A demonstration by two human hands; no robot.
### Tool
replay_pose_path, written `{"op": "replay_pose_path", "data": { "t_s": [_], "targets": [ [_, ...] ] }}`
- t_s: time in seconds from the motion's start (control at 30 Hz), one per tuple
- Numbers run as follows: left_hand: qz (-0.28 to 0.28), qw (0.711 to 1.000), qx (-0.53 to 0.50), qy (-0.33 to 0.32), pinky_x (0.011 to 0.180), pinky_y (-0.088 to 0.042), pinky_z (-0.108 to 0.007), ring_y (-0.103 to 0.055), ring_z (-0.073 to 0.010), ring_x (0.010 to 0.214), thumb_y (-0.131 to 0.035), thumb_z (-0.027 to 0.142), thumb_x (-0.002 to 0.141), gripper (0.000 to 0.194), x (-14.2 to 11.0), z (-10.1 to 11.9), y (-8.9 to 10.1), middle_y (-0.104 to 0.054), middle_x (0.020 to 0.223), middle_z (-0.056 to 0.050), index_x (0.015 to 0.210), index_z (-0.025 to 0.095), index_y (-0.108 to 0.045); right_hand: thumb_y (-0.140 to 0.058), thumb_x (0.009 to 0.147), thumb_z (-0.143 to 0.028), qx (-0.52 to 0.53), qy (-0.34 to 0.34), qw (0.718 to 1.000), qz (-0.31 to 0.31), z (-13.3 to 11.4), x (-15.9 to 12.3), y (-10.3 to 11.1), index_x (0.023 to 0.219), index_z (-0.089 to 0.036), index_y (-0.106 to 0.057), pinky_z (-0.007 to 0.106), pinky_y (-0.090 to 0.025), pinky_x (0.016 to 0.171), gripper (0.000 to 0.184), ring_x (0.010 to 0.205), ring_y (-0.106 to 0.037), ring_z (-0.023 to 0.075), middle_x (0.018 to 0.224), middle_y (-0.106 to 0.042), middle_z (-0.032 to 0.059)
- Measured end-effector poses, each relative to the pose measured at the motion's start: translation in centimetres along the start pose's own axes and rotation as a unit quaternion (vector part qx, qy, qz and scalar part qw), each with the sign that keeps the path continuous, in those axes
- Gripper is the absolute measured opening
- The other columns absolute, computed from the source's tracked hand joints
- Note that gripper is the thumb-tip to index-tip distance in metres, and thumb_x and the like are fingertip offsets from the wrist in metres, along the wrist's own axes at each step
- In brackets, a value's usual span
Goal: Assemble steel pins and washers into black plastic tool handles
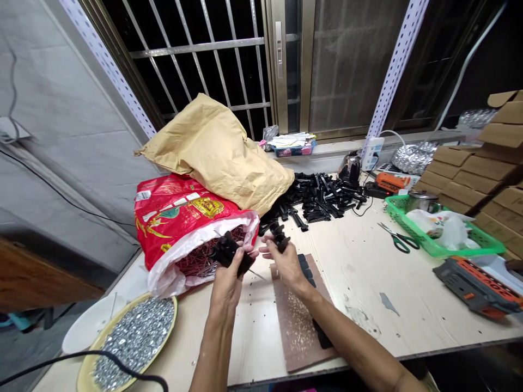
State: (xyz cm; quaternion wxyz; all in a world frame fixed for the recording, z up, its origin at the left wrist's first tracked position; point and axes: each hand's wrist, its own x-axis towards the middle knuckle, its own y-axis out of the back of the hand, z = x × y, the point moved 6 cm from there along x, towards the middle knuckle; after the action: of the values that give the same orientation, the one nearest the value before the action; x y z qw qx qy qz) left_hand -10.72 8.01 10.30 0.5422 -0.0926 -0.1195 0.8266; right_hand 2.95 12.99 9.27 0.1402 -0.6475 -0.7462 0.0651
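My left hand is closed round a bunch of black plastic parts, in front of the mouth of a red bag. Thin reddish rods, like long screws or nails, fill the bag's opening. A thin metal rod sticks out beside my left fingers. Just to the right, my right hand grips a smaller cluster of black plastic parts. Below that hand lies a brown board sprinkled with pale crumbs, and more black pieces sit along its right side, partly hidden by my forearm.
A heap of black parts lies at the back beside a tan paper sack. Metal washers or nuts fill a yellow bowl at front left. To the right are scissors, a green basket, an orange-black tool case and cardboard boxes.
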Motion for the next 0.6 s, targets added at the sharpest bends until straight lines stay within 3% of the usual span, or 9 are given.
{"op": "replay_pose_path", "data": {
  "t_s": [0.17,0.3,0.4,0.6],
  "targets": [
    [0.016,0.997,0.039,-0.066,0.072,-0.05,-0.03,-0.062,-0.0135,0.066,-0.073,0.037,0.069,0.037,-1.2,0.9,-0.2,-0.064,0.074,0.0,0.096,0.016,-0.059,-0.057,0.079,-0.046,-0.029,-0.02,0.999,0.035,0.5,0.2,1.3,0.102,-0.013,-0.06,0.02,-0.04,0.043,0.04,0.051,-0.054,0.009,0.082,-0.065,0.006],
    [0.14,0.97,0.139,-0.144,0.059,-0.045,-0.024,-0.053,-0.011,0.056,-0.073,0.039,0.066,0.031,-2.2,2.2,0.7,-0.058,0.064,0.002,0.083,0.016,-0.062,-0.057,0.08,-0.045,-0.032,-0.017,0.999,0.04,1.2,-0.1,1.6,0.103,-0.013,-0.06,0.019,-0.032,0.04,0.04,0.044,-0.04,0.0053,0.075,-0.063,0.0033],
    [0.226,0.942,0.186,-0.165,0.052,-0.042,-0.025,-0.05,-0.0121,0.051,-0.074,0.041,0.063,0.03,-2.8,3.0,1.7,-0.055,0.056,0.002,0.068,0.015,-0.059,-0.057,0.08,-0.047,-0.038,-0.02,0.999,0.034,1.4,-0.5,1.7,0.105,-0.013,-0.06,0.019,-0.031,0.04,0.043,0.043,-0.038,0.0051,0.077,-0.063,0.0043],
    [0.289,0.922,0.162,-0.198,0.046,-0.041,-0.024,-0.047,-0.0108,0.045,-0.071,0.041,0.064,0.031,-2.9,4.3,3.4,-0.052,0.052,0.004,0.076,0.015,-0.059,-0.056,0.079,-0.052,-0.073,-0.014,0.996,0.042,0.8,-1.4,2.0,0.105,-0.012,-0.063,0.021,-0.035,0.044,0.049,0.045,-0.039,0.0065,0.076,-0.064,0.0056]
  ]
}}
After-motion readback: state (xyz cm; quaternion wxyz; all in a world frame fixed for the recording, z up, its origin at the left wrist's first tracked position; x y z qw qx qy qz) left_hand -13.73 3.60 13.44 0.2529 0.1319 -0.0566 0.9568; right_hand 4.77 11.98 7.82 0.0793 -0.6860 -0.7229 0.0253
